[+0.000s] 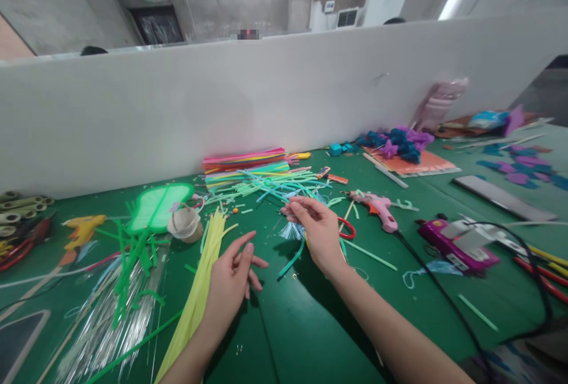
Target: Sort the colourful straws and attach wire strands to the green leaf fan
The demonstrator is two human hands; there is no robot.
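My left hand (235,271) hovers over the green table (284,331) with its fingers apart, holding nothing visible. It is beside a bundle of long yellow pipe cleaners (202,295). My right hand (320,231) is closed in a pinch, thumb against fingers; whatever is at its fingertips is too small and blurred to name. Just below those fingertips shows a light blue tassel (291,231), and I cannot tell whether they touch it. Partly behind the right hand lie red-handled scissors (350,228). Small metal rings (239,349) rest nearer to me.
Pipe cleaners in several colours (246,174) lie against the white partition (248,100). A pink glue gun (377,206) and purple power strip (459,245) with cables are right. Left are a small cup (185,224), green mesh piece (162,206) and yellow glue gun (84,230).
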